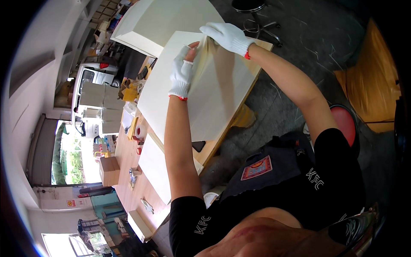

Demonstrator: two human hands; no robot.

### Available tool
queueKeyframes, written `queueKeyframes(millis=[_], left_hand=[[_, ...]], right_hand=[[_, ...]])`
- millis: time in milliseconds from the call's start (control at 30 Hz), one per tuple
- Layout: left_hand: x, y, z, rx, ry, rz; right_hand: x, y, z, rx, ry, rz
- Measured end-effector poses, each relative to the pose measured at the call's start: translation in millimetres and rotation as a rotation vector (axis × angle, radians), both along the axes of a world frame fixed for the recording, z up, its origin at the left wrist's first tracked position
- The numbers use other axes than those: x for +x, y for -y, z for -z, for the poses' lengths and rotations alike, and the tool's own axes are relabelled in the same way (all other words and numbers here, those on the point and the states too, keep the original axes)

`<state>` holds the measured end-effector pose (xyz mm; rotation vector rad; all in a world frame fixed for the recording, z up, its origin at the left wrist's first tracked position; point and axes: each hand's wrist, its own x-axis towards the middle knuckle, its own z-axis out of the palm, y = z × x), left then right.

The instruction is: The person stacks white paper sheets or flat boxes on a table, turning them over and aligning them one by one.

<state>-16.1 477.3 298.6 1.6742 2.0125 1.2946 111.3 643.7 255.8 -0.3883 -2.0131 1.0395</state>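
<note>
My right hand (227, 37), in a white knit glove with a red cuff, is closed on the far edge of a thin, see-through sheet (214, 92). Folds in the sheet run up to a gathered point under those fingers. Just left of the folds is my left hand (181, 70), in a similar glove with bare fingertips. Its thumb and finger are curled close to the sheet's edge; whatever lies between them is hidden. Beneath spreads a large off-white panel (156, 96) lying on the wooden workbench (124, 171).
Beyond the panel stands a big pale box-like piece (171, 19). A dark phone-like slab (198, 146) lies by the bench's near edge. Another white sheet (152, 165), tape rolls and a loose glove (147, 206) occupy the left bench. A wheeled stool (249, 6) and a red round seat (343, 125) stand right.
</note>
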Motion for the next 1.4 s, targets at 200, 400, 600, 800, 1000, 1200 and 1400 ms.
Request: queueKeyframes(millis=[200, 400, 600, 800, 1000, 1200, 1400], left_hand=[[-1.5, -4.6, 4.3, -0.110, -0.002, -0.022], [-1.8, -6.1, 2.4, -0.111, 0.054, -0.023], [0.4, -4.5, 3.9, -0.035, 0.012, -0.059], [8.9, -3.8, -1.0, -0.040, -0.341, -0.119], [10.8, -5.4, 6.8, -0.084, -0.138, -0.120], [11.3, -2.7, 2.1, -0.120, -0.006, -0.124], [0.1, -10.0, 14.1, 0.176, -0.329, -0.090]], right_hand=[[-4.2, 2.8, 8.3, 0.037, -0.120, 0.048], [-3.9, 0.0, 8.4, 0.078, -0.114, 0.059], [-0.5, 3.7, 2.7, 0.039, -0.044, 0.042], [-2.5, 2.5, 2.4, 0.030, 0.022, 0.071], [-7.6, 2.0, 10.8, 0.055, -0.053, 0.066], [-4.9, 3.9, 6.4, 0.049, -0.026, 0.074], [-4.4, 6.0, 4.1, 0.047, 0.028, 0.107]])
